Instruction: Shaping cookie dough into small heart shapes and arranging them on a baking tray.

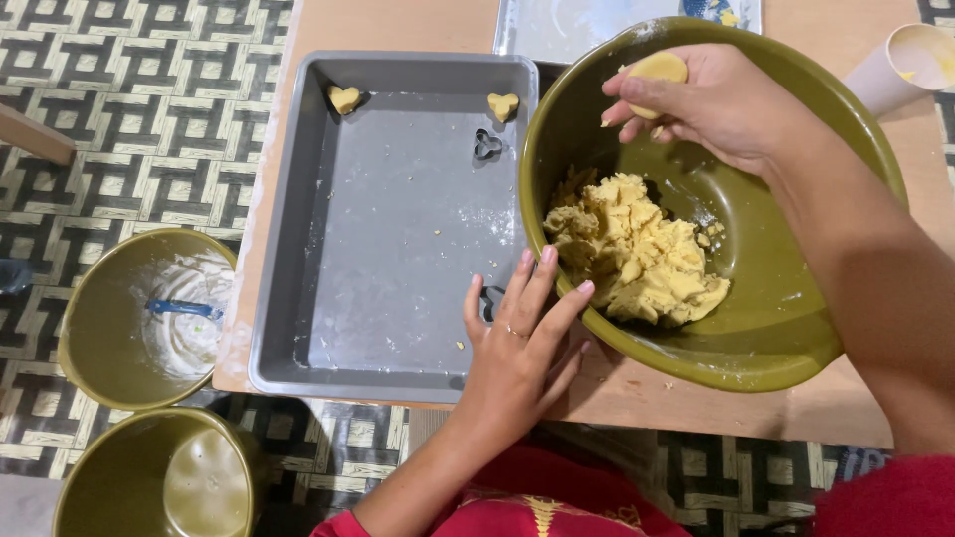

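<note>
My right hand [711, 99] is over the olive-green bowl [786, 338] and grips a small ball of yellow dough [657, 70] in its fingertips. A crumbly lump of yellow dough [637, 254] lies in the bowl's bottom. My left hand [522, 343] rests with fingers spread on the bowl's near-left rim, over the edge of the grey baking tray [298, 249]. In the tray lie two heart-shaped dough pieces [345, 98] [503, 105] and a small heart-shaped metal cutter [486, 145]. A second cutter [490, 298] is partly hidden by my left fingers.
The tray and bowl sit on a wooden table [418, 25]. Two olive-green bowls [95, 328] [119, 477] stand on the patterned floor at left, one with white residue and a blue utensil [184, 309]. A pale cup [910, 60] is at the top right; a floured sheet [587, 25] lies behind the bowl.
</note>
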